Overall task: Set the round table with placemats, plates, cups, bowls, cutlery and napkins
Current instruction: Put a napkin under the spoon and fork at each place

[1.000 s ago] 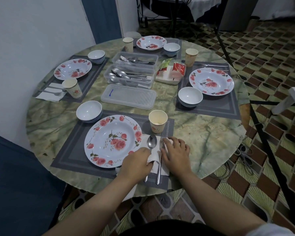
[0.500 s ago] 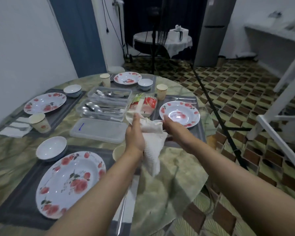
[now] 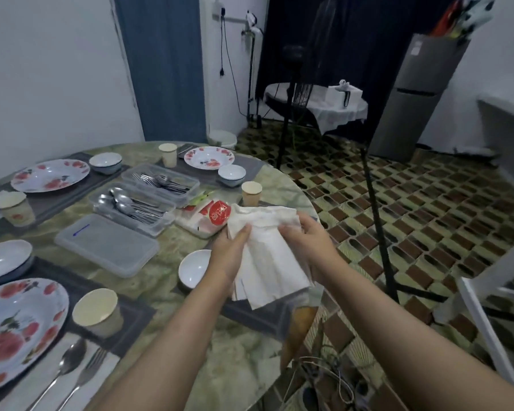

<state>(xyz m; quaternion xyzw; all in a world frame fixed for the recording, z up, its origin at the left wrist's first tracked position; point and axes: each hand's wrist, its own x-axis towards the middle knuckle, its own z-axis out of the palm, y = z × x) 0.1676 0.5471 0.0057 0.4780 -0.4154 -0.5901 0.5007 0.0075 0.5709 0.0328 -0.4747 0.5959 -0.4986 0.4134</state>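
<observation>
The round table (image 3: 166, 292) is filling the left side. Above its three o'clock edge, the left hand (image 3: 230, 256) and right hand (image 3: 307, 238) are both grasping a white paper napkin (image 3: 267, 262), its folds hanging toward six o'clock, beside a white bowl (image 3: 194, 269).

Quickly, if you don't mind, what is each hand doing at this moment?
Left hand: closed on the left side of the white napkin, held above the table.
Right hand: closed on the napkin's right side.
</observation>
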